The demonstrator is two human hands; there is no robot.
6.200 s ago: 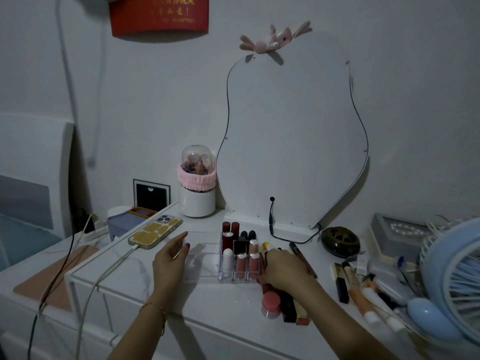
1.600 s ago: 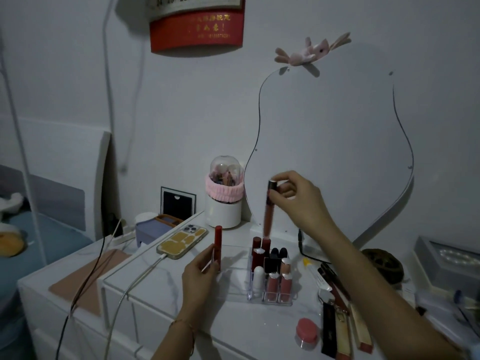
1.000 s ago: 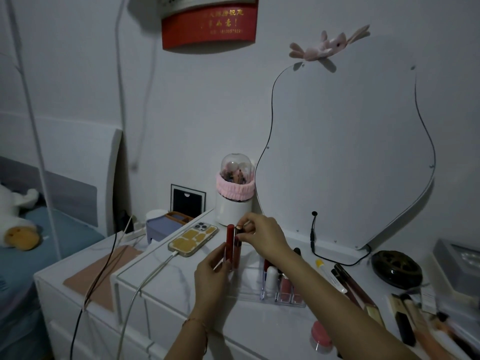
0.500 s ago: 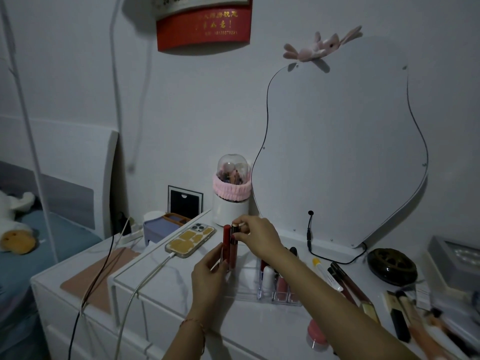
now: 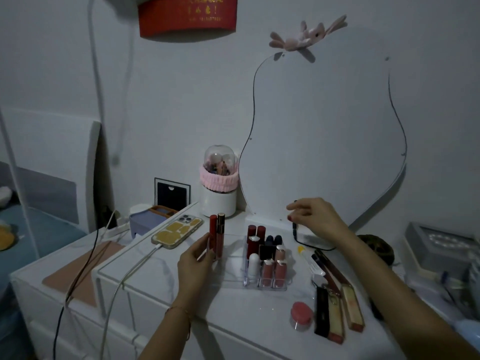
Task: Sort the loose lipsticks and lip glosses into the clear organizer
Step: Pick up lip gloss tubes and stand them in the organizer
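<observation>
While left hand (image 5: 197, 263) grips two lip glosses (image 5: 217, 236), right hand (image 5: 313, 219) hovers loose-fingered.

Clear glossy plastic organizer (image 5: 265, 283) on a smooth white dresser top (image 5: 233, 315) (faintly marbled), beside a fuzzy pink cloth headband (image 5: 219, 180)
</observation>
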